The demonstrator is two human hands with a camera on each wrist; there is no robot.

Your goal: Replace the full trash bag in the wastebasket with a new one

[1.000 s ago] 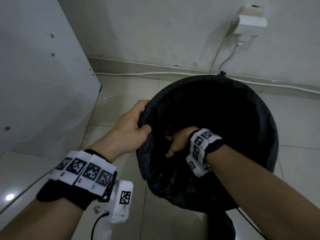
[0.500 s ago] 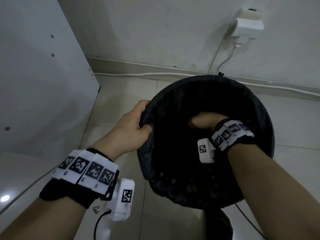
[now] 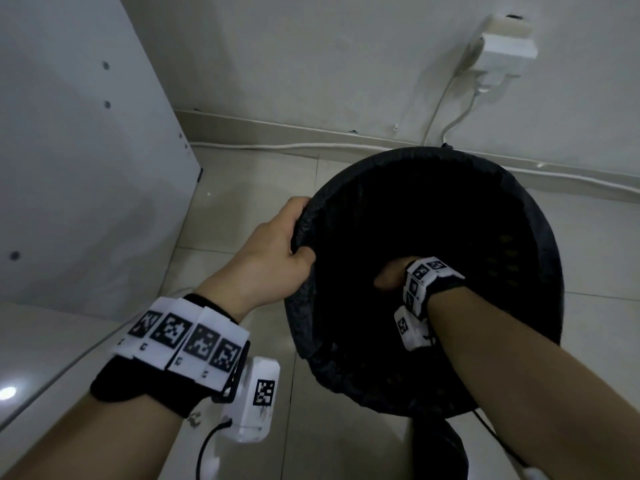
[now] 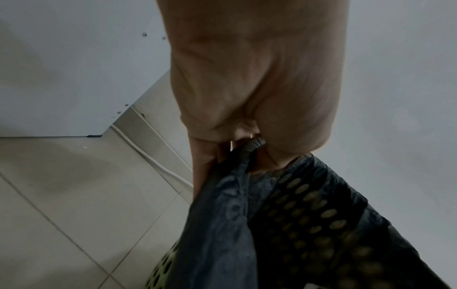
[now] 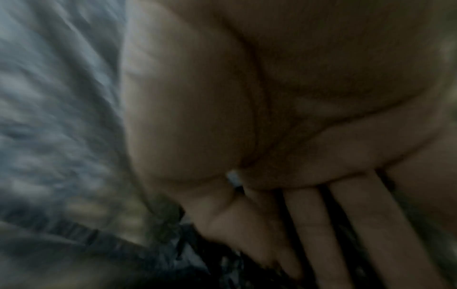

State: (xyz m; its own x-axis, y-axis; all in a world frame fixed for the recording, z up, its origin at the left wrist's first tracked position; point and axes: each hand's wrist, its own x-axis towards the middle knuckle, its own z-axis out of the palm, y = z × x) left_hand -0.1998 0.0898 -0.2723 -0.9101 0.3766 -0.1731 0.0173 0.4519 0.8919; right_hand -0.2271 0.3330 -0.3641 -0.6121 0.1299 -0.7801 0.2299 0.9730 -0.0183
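Note:
A round perforated wastebasket (image 3: 547, 265) stands on the tiled floor, lined with a black trash bag (image 3: 311, 327) folded over its rim. My left hand (image 3: 277, 251) grips the bag's edge at the rim's left side, thumb inside and fingers outside; the left wrist view shows the bag (image 4: 222, 224) bunched between my fingers (image 4: 202, 166) over the basket's holes (image 4: 309, 215). My right hand (image 3: 391, 277) reaches down inside the basket. In the blurred right wrist view its fingers (image 5: 309, 224) lie straight and spread against the dark bag (image 5: 61, 117).
A white cabinet panel (image 3: 86, 150) stands close on the left. The wall behind carries a white plug and socket (image 3: 502, 53), with a white cable (image 3: 277, 145) running along the skirting. A dark object (image 3: 440, 448) lies on the floor just in front of the basket.
My right hand moved from the near inner wall to the basket's middle, then back toward the centre-left and lower inside. The left hand kept its grip on the rim.

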